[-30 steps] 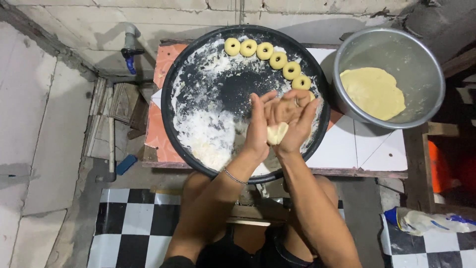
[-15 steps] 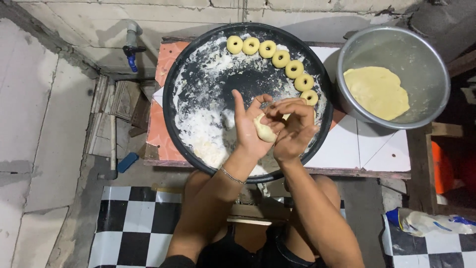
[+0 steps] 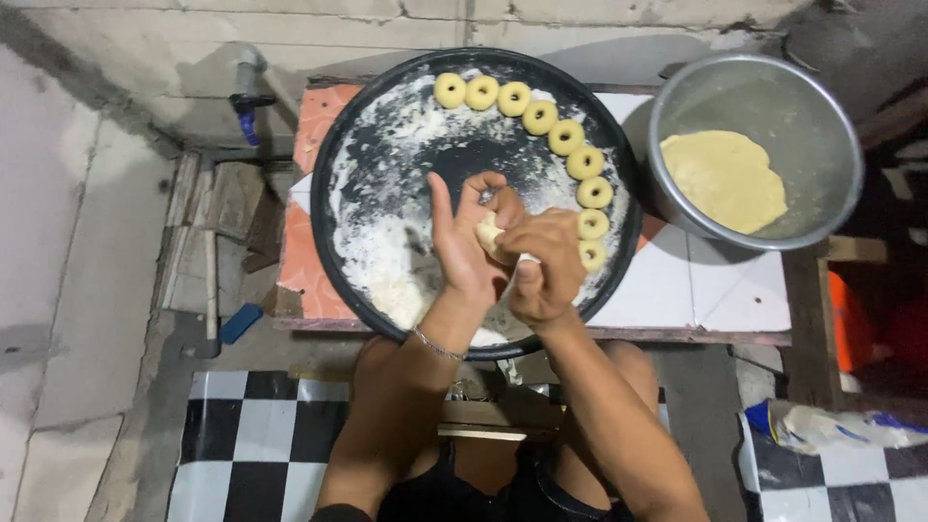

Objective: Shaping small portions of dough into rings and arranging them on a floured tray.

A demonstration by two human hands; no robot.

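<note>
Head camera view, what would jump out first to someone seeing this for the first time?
The big round black tray dusted with white flour fills the middle, with a curved row of dough rings along its upper right edge. Over its centre the left hand and right hand pinch a small dough piece between them. At upper right, a metal bowl holds a flat mass of yellow dough.
</note>
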